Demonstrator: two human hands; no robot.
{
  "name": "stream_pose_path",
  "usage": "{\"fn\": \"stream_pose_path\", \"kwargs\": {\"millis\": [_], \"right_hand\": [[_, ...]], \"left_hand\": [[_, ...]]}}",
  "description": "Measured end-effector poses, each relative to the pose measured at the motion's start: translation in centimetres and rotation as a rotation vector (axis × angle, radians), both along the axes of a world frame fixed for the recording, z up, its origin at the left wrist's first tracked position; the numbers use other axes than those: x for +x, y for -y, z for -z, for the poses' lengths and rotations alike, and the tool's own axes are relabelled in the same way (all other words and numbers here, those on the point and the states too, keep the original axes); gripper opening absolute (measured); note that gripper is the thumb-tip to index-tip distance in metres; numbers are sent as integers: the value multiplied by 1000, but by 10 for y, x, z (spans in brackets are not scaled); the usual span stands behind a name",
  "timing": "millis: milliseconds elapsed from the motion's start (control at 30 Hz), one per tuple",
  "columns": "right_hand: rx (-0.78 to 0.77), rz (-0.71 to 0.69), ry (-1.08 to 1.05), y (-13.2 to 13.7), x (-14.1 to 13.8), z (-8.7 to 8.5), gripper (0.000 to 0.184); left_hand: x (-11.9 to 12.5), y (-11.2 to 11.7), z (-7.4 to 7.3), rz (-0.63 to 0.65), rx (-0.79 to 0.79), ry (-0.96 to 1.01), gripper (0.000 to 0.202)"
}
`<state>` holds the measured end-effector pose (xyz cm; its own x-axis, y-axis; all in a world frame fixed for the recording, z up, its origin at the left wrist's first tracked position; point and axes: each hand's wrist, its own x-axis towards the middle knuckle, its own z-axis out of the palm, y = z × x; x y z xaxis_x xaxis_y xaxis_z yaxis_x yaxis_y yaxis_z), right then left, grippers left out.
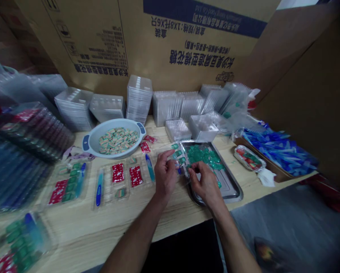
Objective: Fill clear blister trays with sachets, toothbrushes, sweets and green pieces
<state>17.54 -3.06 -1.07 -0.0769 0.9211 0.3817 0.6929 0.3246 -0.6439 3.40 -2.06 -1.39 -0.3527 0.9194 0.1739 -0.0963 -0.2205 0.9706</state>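
Observation:
My left hand [164, 172] rests on a clear plastic blister tray [174, 153] that holds a few green packets, fingers curled on its edge. My right hand [205, 182] sits at the near left corner of a metal tray [232, 185] filled with green packets [205, 155], fingers pinched together on something small I cannot make out. To the left lie partly filled clear trays with red packets [118, 173] and blue tools [99, 187].
A pale blue bowl [92, 142] of striped candies sits behind the trays. Stacks of empty clear trays [138, 98] line the back under a cardboard box [158, 41]. Blue-handled tools [280, 149] fill a box at right. Filled packs [30, 132] pile up left.

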Motion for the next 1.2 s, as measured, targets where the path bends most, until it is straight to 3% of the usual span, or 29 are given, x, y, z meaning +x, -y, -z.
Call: {"fn": "stream_pose_path", "kwargs": {"millis": [200,367,533,633,767,833,900,1067,1200], "right_hand": [[80,29,183,4,-3,-2,10],[92,19,141,6,0,0,9],[95,39,239,8,-3,0,9],[36,29,141,7,-8,4,10],[-11,75,0,4,-17,6,11],[11,121,-6,3,-23,3,12],[46,155,20,1,-29,-2,11],[117,155,160,-4,-39,-13,16],[109,146,220,-4,-45,-15,20]], "left_hand": [[1,1,-1,28,26,-42,31],[5,3,-3,38,19,-31,33],[6,5,-6,79,-40,71,31],[5,5,-6,77,-78,153,33],[1,2,-6,36,-101,302,60],[1,1,-8,5,-83,371,78],[1,-1,-9,-12,-95,428,83],[4,-5,-10,202,-231,532,45],[1,-7,-11,179,-259,561,33]]}}
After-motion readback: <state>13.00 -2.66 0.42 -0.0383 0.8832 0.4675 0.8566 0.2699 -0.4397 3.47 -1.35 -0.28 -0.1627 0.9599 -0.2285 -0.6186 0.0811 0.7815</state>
